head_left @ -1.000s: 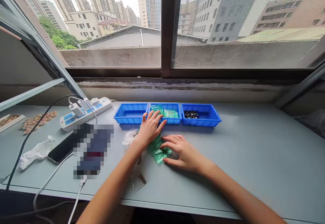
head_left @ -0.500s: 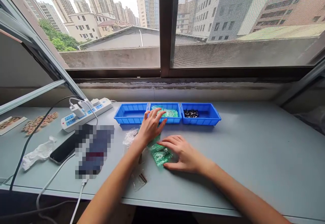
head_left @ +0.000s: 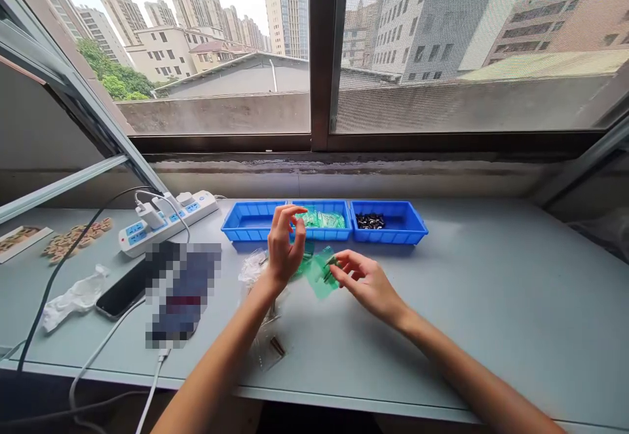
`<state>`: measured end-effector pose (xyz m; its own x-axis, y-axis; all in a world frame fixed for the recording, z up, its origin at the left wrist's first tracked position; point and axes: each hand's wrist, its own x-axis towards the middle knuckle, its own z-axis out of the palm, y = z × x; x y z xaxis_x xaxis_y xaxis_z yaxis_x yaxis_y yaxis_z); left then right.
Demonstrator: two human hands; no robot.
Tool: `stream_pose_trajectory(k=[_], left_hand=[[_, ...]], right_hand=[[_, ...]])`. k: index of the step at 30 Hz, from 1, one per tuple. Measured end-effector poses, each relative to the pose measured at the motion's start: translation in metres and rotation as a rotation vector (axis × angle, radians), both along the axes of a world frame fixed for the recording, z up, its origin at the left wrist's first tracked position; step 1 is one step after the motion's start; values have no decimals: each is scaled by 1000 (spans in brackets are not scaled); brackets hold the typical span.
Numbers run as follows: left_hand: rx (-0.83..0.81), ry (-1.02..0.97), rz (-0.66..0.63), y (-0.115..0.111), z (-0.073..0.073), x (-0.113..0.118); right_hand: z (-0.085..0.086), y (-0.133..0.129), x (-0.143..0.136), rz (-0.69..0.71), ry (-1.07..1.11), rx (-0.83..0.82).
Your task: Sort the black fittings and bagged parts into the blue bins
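My right hand (head_left: 368,283) pinches a small green plastic bag (head_left: 322,281) by its right side, lifted over the table; dark little parts show through the film. My left hand (head_left: 286,244) is raised in front of the blue bins, fingers curled and thumb apart, with nothing visible between them. Behind it, the middle blue bin (head_left: 322,233) holds a pile of green bags (head_left: 327,219). Another green bag (head_left: 305,257) lies on the table beside the left hand, partly hidden by it.
On the right stands a blue bin (head_left: 415,231) with black parts (head_left: 369,221); the left blue bin (head_left: 246,232) is beside the middle one. Clear bags (head_left: 270,352) lie near the left forearm. A power strip (head_left: 167,223), phone (head_left: 132,283) and cables are at left.
My right hand has closed on a green bag and lifted it off the table. My left hand has drawn back slightly from the middle bin, its fingers curling.
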<state>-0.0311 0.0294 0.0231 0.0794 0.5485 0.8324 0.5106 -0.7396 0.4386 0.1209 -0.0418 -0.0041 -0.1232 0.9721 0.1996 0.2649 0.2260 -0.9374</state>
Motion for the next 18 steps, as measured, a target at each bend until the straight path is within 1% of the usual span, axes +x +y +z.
stream_pose_trajectory(k=[2,4,6,8,11,13,15,18], left_hand=[[-52,-45,-2,-1,2,1],[-74,-44,-29,-3,2,1],[-69,23,-75,-5,1,2],[-36,112,-90,-7,-1,3],[55,214,-62,-8,-6,5],[124,254,-75,-8,-9,7],[181,267,-92,-8,-11,8],[241,251,-78,-9,-11,9]], right_hand=[[3,3,2,-82,140,-51],[5,6,5,-159,249,-69],[6,8,8,-219,329,-58],[6,10,10,-248,372,-33],[7,8,12,-256,379,7],[7,6,11,-253,345,32],[9,4,11,-268,286,67],[9,4,10,-294,236,117]])
